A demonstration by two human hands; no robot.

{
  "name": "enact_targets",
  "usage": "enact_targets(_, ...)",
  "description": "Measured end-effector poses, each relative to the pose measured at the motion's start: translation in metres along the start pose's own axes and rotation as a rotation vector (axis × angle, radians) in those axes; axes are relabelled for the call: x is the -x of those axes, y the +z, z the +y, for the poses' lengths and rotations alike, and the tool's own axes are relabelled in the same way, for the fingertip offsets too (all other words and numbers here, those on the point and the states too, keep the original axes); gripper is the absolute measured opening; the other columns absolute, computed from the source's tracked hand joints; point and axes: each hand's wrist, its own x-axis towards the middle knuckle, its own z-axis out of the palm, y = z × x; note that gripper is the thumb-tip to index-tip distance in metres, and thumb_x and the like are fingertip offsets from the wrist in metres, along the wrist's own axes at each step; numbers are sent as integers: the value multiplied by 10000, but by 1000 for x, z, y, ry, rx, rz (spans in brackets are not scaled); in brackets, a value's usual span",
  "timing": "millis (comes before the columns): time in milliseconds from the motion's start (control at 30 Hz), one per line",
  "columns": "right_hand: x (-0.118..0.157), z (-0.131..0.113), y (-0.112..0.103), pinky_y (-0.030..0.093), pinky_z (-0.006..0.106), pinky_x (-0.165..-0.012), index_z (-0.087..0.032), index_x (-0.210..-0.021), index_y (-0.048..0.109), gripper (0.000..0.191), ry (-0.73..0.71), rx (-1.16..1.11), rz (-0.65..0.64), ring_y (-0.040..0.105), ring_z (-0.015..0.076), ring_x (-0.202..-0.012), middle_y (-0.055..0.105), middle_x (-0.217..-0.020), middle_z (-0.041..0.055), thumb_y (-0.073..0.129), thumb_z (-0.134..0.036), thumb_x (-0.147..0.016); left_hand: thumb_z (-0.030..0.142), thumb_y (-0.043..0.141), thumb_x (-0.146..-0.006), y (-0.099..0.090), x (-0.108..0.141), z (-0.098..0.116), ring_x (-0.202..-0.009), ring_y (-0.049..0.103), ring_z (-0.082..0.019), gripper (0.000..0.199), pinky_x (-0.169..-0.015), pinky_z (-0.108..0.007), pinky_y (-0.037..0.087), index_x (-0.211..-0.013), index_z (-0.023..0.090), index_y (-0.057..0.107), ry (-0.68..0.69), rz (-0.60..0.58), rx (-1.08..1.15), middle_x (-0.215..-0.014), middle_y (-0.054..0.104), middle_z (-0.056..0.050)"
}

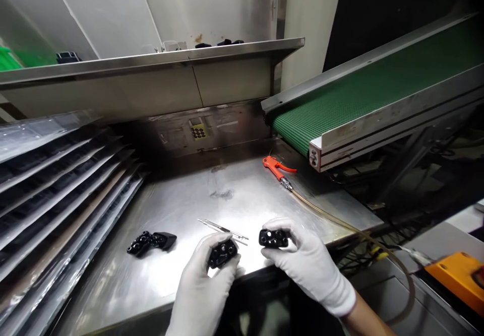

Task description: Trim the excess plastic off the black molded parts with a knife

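My left hand (202, 285), in a white glove, is closed on a small black plastic part (223, 253) with round posts or holes on the side that shows. My white-gloved right hand (302, 250) pinches a similar black part (274, 239) between thumb and fingers, a little to the right and apart from the first. Behind my left hand a pair of tweezers (212, 223) lies on the metal table, partly covered by the fingers. More black parts (145, 243) of like look lie together at the left on the tabletop.
A stack of plastic trays (68, 195) rises at the left. An orange air blow gun (278, 166) with a hose (321, 210) lies toward the right rear of the steel table (181, 195). A green conveyor belt (363, 94) slopes up to the right. A metal shelf (151, 60) spans the back.
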Motion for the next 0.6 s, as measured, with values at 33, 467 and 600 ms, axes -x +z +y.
enact_targets(33,1,0,1,571,216,-814,-217,-1104,629,260,-4,4,-2,638,169,-968,596,-1159,16,734,-188,-869,349,743,-766,-2,2,1,-984,695,-249,300,-918,-376,580,-1041,246,678,-3,20,-12,-1086,702,-50)
enact_targets(467,-70,19,4,511,358,-899,-286,-1271,586,543,108,503,-24,636,224,-938,657,-1009,-16,659,-430,-753,420,881,-656,-26,44,-12,-839,660,-184,514,-699,-250,492,-1054,199,642,-320,226,621,-995,735,-81)
enact_targets(600,-79,29,8,469,419,-999,-318,-1285,579,564,100,617,-100,598,250,-1080,639,-1142,-34,606,-526,-762,304,789,-807,-35,61,-15,-766,610,-116,502,-540,-170,411,-1254,257,565,-401,197,991,-988,682,-65)
